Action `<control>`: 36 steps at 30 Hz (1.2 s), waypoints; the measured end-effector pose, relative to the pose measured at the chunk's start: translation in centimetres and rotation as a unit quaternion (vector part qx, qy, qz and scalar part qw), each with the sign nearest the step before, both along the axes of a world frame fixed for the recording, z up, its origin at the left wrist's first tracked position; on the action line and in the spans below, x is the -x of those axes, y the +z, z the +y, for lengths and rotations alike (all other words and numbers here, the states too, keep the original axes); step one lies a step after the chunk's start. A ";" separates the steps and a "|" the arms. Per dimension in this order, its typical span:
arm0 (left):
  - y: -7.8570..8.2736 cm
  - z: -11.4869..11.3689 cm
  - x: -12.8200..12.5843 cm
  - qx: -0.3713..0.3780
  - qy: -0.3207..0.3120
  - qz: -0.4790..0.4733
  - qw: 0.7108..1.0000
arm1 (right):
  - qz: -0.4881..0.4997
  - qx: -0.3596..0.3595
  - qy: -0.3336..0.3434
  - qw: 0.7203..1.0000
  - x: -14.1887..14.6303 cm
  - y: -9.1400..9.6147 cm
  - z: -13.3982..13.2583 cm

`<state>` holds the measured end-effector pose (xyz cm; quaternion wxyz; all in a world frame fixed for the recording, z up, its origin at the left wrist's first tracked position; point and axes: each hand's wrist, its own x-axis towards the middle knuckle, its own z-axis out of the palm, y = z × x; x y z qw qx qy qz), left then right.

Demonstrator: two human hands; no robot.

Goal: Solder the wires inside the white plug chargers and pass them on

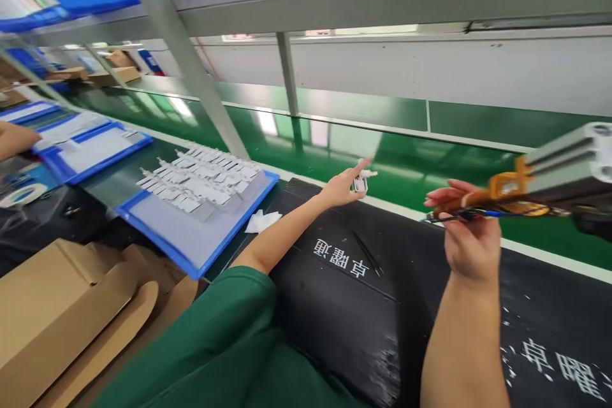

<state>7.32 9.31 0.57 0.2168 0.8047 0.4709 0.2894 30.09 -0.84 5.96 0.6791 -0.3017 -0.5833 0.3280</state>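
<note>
Black mat (335, 306) printed with white Chinese characters, upside down, left hand (342, 188) pinching small white part (361, 182) over mat's far edge, right hand (471, 242) gripping thin blue-black tool (459, 215) above mat, blue tray (205, 229) left of mat

Left of you, a blue tray (205, 237) holds white parts (201, 178) beside a cardboard box (52, 306); a green belt (406, 166) runs ahead.

Black mat (344, 306): I am finding open room lying across its middle.
Slanted post (191, 70): standing at the blue tray's (201, 255) far corner, narrowing reach.
Aluminium rail (564, 166): jutting in just beside my right hand (471, 245).
</note>
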 end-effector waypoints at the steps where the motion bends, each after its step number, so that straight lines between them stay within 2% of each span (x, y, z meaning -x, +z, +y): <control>1: 0.0 -1.4 1.6 0.004 -0.018 0.010 1.000 | 0.008 -0.007 0.002 1.000 0.4 0.1 0.1; 4: -0.2 -5.2 5.5 0.058 -0.072 -0.019 0.996 | 0.025 -0.030 0.006 0.999 1.8 0.6 0.1; 7: -1.0 -7.3 7.9 0.147 -0.133 -0.082 0.977 | 0.024 -0.033 0.006 0.999 3.0 0.9 -0.3; 10: -2.4 -8.2 8.5 0.223 -0.164 -0.130 0.952 | 0.016 -0.034 0.019 0.999 4.2 1.2 -0.8; 12: -3.2 -8.6 8.0 0.239 -0.147 -0.150 0.948 | 0.021 -0.048 0.029 0.998 5.0 1.3 -1.2; 14: -3.7 -9.2 7.0 0.227 -0.101 -0.150 0.957 | 0.029 -0.063 0.034 0.997 5.7 1.5 -1.5; 17: -3.9 -10.3 5.6 0.163 -0.007 -0.126 0.978 | 0.024 -0.071 0.026 0.997 6.7 1.7 -2.0; 20: -3.8 -10.8 5.2 0.118 0.039 -0.095 0.988 | 0.020 -0.090 0.019 0.996 7.3 1.9 -2.4; 25: -3.8 -10.3 5.5 0.094 0.051 -0.031 0.994 | 0.022 -0.127 0.047 0.990 8.1 2.0 -2.9; 28: -4.2 -9.9 5.1 0.084 0.042 -0.008 0.996 | 0.006 -0.153 0.025 0.988 8.8 1.9 -3.1; 31: -4.5 -10.3 4.7 0.066 0.003 -0.058 0.996 | -0.025 -0.168 -0.013 0.985 9.6 1.8 -3.6; 36: -3.8 -12.1 4.4 0.019 -0.053 -0.156 0.986 | -0.078 -0.144 -0.017 0.986 10.5 2.3 -5.3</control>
